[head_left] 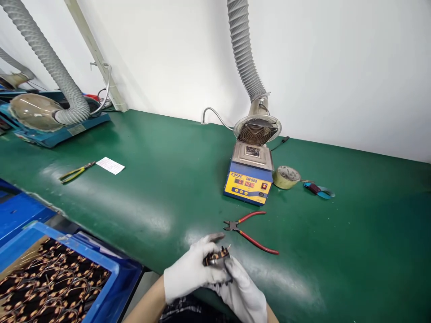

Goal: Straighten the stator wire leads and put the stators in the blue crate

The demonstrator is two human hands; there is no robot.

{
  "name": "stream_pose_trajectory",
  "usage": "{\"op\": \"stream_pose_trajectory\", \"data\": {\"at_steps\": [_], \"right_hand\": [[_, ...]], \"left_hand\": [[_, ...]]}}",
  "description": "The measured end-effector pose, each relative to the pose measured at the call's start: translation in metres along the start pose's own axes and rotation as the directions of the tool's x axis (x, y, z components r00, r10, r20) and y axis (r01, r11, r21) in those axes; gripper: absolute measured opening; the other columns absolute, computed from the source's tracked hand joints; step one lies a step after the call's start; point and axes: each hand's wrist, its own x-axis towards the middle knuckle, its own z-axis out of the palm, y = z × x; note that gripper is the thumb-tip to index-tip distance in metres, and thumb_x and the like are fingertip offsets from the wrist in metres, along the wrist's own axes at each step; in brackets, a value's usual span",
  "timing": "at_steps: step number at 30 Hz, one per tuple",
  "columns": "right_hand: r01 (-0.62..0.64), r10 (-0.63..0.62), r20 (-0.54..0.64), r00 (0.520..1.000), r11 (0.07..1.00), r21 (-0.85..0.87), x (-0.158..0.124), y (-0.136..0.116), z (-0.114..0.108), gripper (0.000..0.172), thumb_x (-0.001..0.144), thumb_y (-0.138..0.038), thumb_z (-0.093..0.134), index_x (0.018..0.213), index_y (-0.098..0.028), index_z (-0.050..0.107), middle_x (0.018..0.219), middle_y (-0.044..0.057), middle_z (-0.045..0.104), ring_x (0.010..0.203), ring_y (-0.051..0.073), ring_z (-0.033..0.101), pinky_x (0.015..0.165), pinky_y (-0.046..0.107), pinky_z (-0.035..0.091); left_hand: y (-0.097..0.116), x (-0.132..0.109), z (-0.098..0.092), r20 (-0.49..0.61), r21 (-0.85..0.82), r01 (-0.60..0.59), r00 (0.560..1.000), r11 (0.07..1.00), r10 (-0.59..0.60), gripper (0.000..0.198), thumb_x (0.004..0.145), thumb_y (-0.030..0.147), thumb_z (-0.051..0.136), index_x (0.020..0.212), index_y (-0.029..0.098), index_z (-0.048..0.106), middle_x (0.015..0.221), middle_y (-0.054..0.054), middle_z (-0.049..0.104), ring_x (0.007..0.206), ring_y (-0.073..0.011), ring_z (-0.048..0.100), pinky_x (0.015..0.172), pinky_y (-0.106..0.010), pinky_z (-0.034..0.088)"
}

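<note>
Both my hands wear white gloves and meet at the near edge of the green bench. My left hand [190,269] and my right hand [240,291] close together on a small dark coil part [217,258] with copper windings and short wire leads sticking up. Red-handled cutters [251,231] lie open on the mat just beyond my hands. Further back stands a blue and yellow solder pot [251,175] with a red digital readout.
A fume hose with a round hood [257,128] hangs over the pot. A tape roll [285,177] and a blue tool [319,190] lie right of it. Yellow pliers [76,172] and a paper slip [110,165] lie left. A blue bin [111,269] of wound coils sits at my near left.
</note>
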Motion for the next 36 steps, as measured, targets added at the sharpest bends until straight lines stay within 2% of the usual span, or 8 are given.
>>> {"op": "stream_pose_trajectory", "data": {"at_steps": [3,5,9,14,20,25,31,36], "right_hand": [[-0.017,0.023,-0.06,0.998,0.995,0.093,0.005,0.006,-0.001,0.033,0.068,-0.044,0.071,0.089,-0.019,0.064,0.098,0.006,0.065,0.091,0.021,0.059,0.083,0.036,0.045],[-0.008,0.016,-0.066,0.998,0.993,0.121,0.008,0.005,-0.003,0.031,0.067,-0.041,0.072,0.087,-0.019,0.064,0.1,0.006,0.064,0.09,0.019,0.059,0.084,0.035,0.045],[-0.004,0.004,0.0,1.0,0.986,0.165,0.009,0.003,-0.006,0.032,0.067,-0.037,0.073,0.092,-0.021,0.063,0.094,0.004,0.065,0.082,0.017,0.06,0.075,0.032,0.047],[-0.049,0.037,0.082,0.996,0.987,0.154,0.008,0.003,-0.006,0.037,0.069,-0.04,0.07,0.095,-0.014,0.064,0.087,0.009,0.067,0.072,0.019,0.062,0.067,0.03,0.047],[0.004,-0.014,0.057,0.998,0.984,0.179,0.012,0.004,0.0,0.034,0.069,-0.036,0.072,0.098,-0.02,0.063,0.099,0.005,0.065,0.086,0.018,0.06,0.079,0.033,0.046],[0.033,-0.035,0.012,0.999,0.989,0.143,0.009,0.003,0.003,0.041,0.067,-0.03,0.073,0.104,-0.023,0.059,0.102,0.005,0.064,0.091,0.019,0.059,0.087,0.038,0.044],[-0.067,0.052,0.069,0.996,0.97,0.235,0.008,-0.002,0.0,0.041,0.065,-0.039,0.072,0.098,-0.017,0.063,0.089,0.007,0.067,0.077,0.019,0.061,0.074,0.032,0.047],[-0.095,0.086,0.04,0.995,0.936,0.339,0.012,-0.004,0.002,0.04,0.066,-0.046,0.068,0.097,-0.02,0.064,0.1,0.005,0.067,0.092,0.021,0.06,0.081,0.034,0.046]], "left_hand": [[-0.008,0.0,0.008,-0.131,0.26,-0.083,0.984,0.962,0.12,0.08,0.047,0.034,0.08,0.121,0.022,0.052,0.134,-0.014,0.045,0.123,-0.0321,0.039,0.104,-0.049,0.03],[-0.006,-0.001,0.011,-0.148,0.282,-0.089,0.98,0.955,0.135,0.077,0.05,0.033,0.078,0.122,0.023,0.052,0.128,-0.013,0.052,0.121,-0.0317,0.042,0.104,-0.048,0.031],[0.01,0.007,0.008,-0.259,-0.027,-0.032,0.966,0.999,0.023,0.031,0.069,0.044,0.062,0.085,0.019,0.069,0.099,-0.009,0.067,0.1,-0.0259,0.057,0.094,-0.039,0.041],[0.008,0.018,0.0,-0.376,-0.457,0.076,0.887,0.886,-0.27,0.051,0.074,0.061,0.048,0.083,0.013,0.065,0.08,-0.009,0.067,0.06,-0.0164,0.058,0.057,-0.029,0.048],[0.002,0.009,0.013,-0.258,-0.29,0.057,0.956,0.955,-0.136,0.046,0.072,0.047,0.058,0.109,0.02,0.061,0.107,-0.008,0.065,0.096,-0.021,0.058,0.087,-0.032,0.046],[0.011,0.022,0.021,-0.354,-0.459,0.041,0.908,0.887,-0.225,0.037,0.069,0.047,0.061,0.082,0.013,0.068,0.078,-0.009,0.07,0.076,-0.0201,0.063,0.074,-0.03,0.05],[-0.002,0.024,0.001,-0.509,-0.633,-0.052,0.78,0.773,-0.364,0.048,0.073,0.052,0.058,0.1,0.012,0.061,0.072,-0.006,0.068,0.076,-0.0169,0.063,0.073,-0.026,0.049],[-0.007,0.003,0.006,-0.176,-0.371,0.134,0.961,0.919,-0.211,0.083,0.046,0.025,0.079,0.123,0.017,0.051,0.126,-0.013,0.054,0.109,-0.0259,0.054,0.09,-0.032,0.046]]}}
